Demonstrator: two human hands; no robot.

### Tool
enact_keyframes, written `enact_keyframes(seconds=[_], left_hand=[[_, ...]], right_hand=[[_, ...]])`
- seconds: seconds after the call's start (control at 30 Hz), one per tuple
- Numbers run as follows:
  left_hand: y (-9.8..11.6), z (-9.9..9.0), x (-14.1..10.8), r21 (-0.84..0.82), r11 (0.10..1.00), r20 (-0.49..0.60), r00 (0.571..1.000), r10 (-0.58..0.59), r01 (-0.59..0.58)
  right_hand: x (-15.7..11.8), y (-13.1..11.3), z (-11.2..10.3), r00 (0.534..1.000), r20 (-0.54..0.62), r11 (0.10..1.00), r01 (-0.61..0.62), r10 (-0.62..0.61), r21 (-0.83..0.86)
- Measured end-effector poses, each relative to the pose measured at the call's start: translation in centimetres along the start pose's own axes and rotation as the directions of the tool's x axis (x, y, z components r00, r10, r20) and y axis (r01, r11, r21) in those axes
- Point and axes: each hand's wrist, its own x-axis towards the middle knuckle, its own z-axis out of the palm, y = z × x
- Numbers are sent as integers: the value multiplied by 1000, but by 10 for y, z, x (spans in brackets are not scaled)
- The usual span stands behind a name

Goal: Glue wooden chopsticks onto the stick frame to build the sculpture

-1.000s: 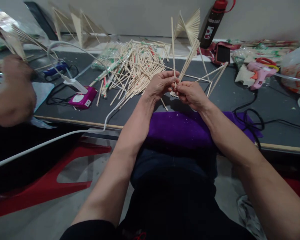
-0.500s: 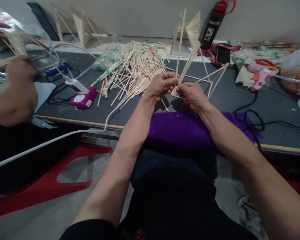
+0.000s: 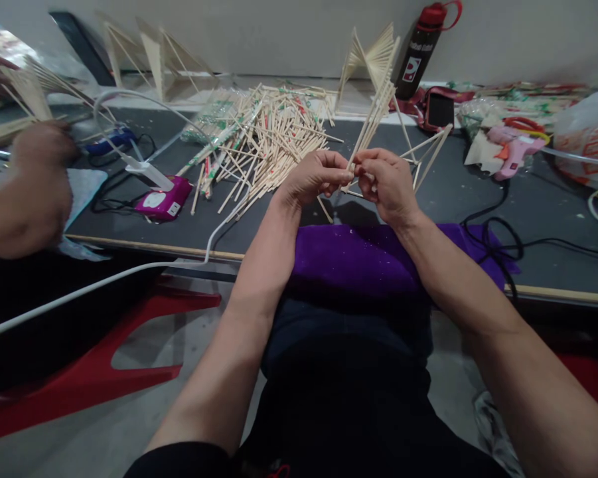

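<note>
My left hand [image 3: 318, 176] and my right hand [image 3: 385, 182] meet near the front of the table, fingers pinched at the lower ends of several thin wooden sticks [image 3: 375, 119]. The sticks slant up and to the right, lying close together like a fan. They belong to a stick frame [image 3: 431, 156] whose open triangle reaches out to the right of my right hand. My fingers hide the joint at the bottom. Just left of my left hand a heap of loose wooden sticks [image 3: 279, 133] spreads over the table.
A pink glue gun [image 3: 515, 149] lies at the right, a phone [image 3: 439, 109] and dark bottle [image 3: 421, 56] behind. A purple cloth [image 3: 353, 259] drapes the front edge. At left are a magenta power adapter [image 3: 164, 199], a white cable [image 3: 129, 269] and another person's hand [image 3: 42, 149].
The stick that stood apart and nearly upright has swung right to lie along the slanted sticks. My right hand's fingers have shifted slightly up and closer to the left hand.
</note>
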Motion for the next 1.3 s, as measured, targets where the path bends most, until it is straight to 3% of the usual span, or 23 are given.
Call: enact_keyframes(seconds=[0.27, 0.47, 0.73, 1.1, 1.3], left_hand=[[-2, 4, 0, 78, 995, -10, 998, -64, 64], [-2, 7, -2, 73, 994, 8, 997, -79, 78], [-3, 9, -3, 67, 993, 39, 994, -103, 100], [3, 3, -8, 24, 991, 37, 991, -129, 128], [2, -2, -3, 8, 997, -74, 994, -75, 76]], right_hand=[[-1, -1, -4, 999, 33, 997, 28, -25, -71], [4, -3, -13, 994, 112, 1000, -13, 14, -3], [7, 3, -12, 999, 51, 1000, 7, -7, -13], [2, -6, -11, 978, 179, 992, -114, 102, 59], [4, -8, -11, 957, 207, 965, -232, 204, 123]])
